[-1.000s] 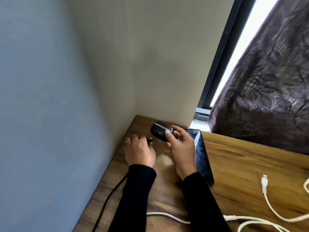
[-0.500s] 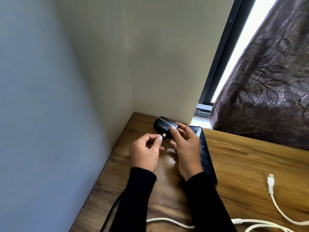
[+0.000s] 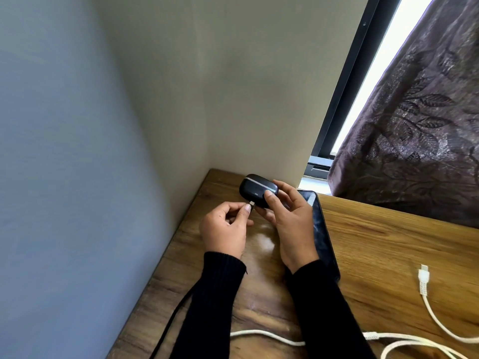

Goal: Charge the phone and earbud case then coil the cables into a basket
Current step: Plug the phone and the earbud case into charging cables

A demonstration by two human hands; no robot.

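My right hand [image 3: 290, 221] grips a black earbud case [image 3: 255, 190] above the back corner of the wooden table [image 3: 388, 255]. My left hand [image 3: 225, 226] pinches the plug [image 3: 252, 203] of a black cable [image 3: 171, 325], its metal tip touching the case's lower end. The black cable runs down under my left sleeve and off the table's left edge. A dark phone [image 3: 321, 229] lies flat on the table, partly hidden by my right hand and forearm.
A white cable [image 3: 430, 312] with a free plug [image 3: 423, 274] lies on the table at the right and loops along the near edge. Walls close the corner at left and back. A patterned curtain [image 3: 414, 138] hangs over the window at the right.
My left hand lifted the black plug off the table and brought it to the case. My right hand raised the case a little. The view shifted slightly.
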